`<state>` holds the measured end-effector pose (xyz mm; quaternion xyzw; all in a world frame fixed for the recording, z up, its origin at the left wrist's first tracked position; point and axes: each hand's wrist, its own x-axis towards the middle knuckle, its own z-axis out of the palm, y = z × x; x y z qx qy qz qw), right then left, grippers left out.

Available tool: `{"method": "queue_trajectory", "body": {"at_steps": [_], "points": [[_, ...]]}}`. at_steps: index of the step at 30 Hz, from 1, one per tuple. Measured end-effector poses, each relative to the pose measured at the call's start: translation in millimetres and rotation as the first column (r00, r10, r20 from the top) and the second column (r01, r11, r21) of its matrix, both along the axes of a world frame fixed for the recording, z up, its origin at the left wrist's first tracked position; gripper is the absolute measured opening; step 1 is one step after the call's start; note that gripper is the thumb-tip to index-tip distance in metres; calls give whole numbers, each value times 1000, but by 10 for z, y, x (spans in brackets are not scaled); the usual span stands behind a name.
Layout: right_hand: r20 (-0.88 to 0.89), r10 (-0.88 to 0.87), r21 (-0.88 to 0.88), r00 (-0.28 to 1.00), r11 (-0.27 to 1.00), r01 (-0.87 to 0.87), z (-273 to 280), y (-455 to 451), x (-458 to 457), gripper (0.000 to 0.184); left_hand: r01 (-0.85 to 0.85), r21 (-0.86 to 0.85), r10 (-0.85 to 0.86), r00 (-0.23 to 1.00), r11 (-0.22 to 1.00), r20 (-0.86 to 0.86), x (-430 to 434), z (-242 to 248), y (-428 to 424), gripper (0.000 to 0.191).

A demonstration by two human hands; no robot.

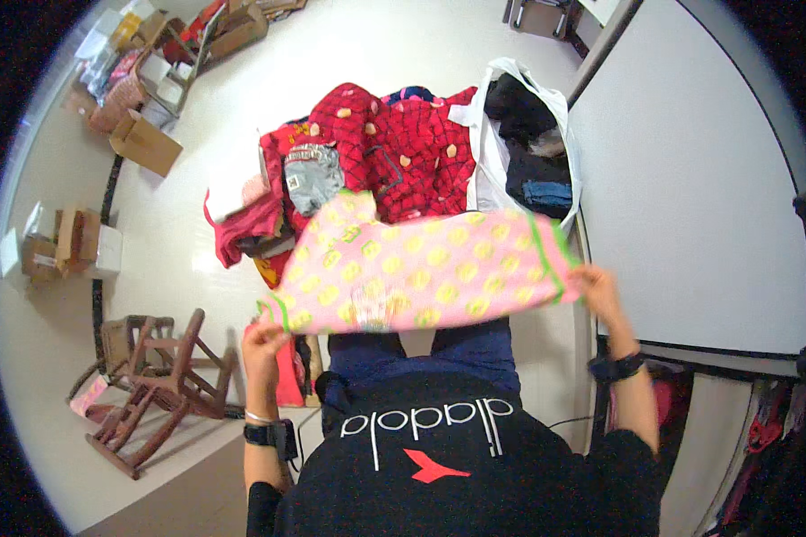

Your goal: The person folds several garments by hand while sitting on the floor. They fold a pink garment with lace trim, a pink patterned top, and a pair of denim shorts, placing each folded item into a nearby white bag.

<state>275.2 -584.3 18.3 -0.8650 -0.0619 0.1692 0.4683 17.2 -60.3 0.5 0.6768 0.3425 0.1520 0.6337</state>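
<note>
A pink knit garment (443, 268) with yellow round spots and green trim is stretched sideways in front of me, held up above my lap. My left hand (265, 339) pinches its lower left corner by a green-edged end. At the opposite side, my right hand (596, 290) grips the wider green-banded end. Just beyond the garment lies a heap of clothes, with a red patterned garment (420, 148) on top and grey folded clothing (312, 178) beside it. The pink fabric hides the near part of that heap.
A white plastic bag (487, 168) holding dark clothes (527, 127) stands right of the heap, against a large pale panel (692, 188). Wooden stools (168, 382) lie tumbled at lower left. Cardboard boxes (74, 241) and a cluttered pile (148, 80) line the left side.
</note>
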Motion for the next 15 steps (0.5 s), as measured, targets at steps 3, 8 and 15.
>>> {"method": "queue_trajectory", "body": {"at_steps": [3, 8, 15], "points": [[-156, -58, -92, 986, 995, 44, -669, 27, -491, 13, -60, -203, 40, 994, 977, -103, -317, -399, -212, 20], [-222, -117, 29, 968, 992, 126, -827, -53, -453, 13, -2, -182, -7, 999, 983, -48, -342, -466, -83, 19], [-164, -45, 17, 985, 999, 48, -640, -222, -406, 13, 10, -171, -19, 998, 985, -56, -459, -238, -40, 21]]}}
